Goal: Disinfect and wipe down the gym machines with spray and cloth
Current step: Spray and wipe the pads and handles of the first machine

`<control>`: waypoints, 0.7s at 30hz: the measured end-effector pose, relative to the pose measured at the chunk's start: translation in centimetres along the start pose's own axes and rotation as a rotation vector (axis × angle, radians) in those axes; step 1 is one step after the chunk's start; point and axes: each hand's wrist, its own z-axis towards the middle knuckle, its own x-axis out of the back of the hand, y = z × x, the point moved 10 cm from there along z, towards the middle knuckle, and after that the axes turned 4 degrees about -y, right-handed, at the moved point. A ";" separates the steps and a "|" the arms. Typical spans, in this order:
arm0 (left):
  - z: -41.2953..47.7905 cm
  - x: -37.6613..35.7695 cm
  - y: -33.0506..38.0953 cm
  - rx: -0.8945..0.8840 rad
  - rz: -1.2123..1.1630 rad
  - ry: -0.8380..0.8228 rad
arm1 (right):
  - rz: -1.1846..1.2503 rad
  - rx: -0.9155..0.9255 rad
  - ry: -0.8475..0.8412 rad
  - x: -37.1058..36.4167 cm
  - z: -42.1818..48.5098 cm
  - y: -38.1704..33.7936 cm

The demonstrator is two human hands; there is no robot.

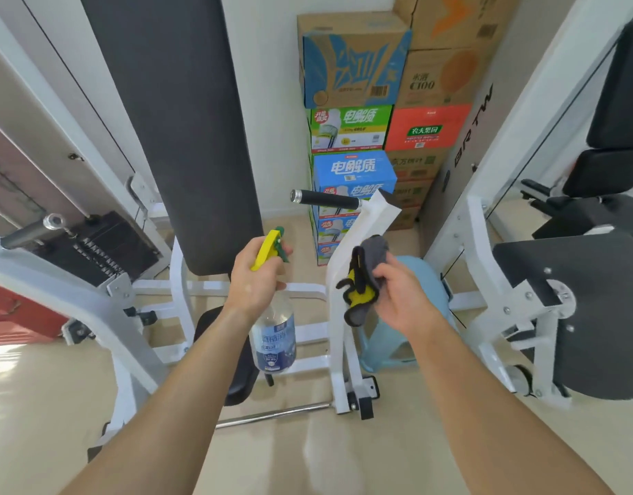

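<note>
While left hand (255, 280) grips spray bottle (273, 337) and right hand (397, 291) clutches cloth (365, 280), white arm (361, 237) and handle (325, 199) look unwiped; most work remains.

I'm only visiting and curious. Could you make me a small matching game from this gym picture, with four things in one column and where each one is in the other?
Things:
1. spray bottle
2. cloth
3. cardboard boxes
4. light blue stool

Places:
A. stacked by the far wall
B. held in the left hand
C. on the floor behind the white machine arm
D. held in the right hand

Pairs: 1-B, 2-D, 3-A, 4-C
</note>
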 end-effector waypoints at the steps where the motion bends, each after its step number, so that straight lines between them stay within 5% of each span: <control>1: 0.1 -0.6 0.1 -0.001 0.006 0.009 | -0.007 0.033 -0.003 0.3 -0.1 -1.2; 16: 7.8 -7.4 -1.4 -0.028 0.109 0.020 | 0.245 0.019 0.075 2.0 10.0 -6.6; 21: 11.4 -9.5 -1.6 -0.014 0.091 -0.002 | -0.005 0.010 0.229 2.0 14.4 -7.9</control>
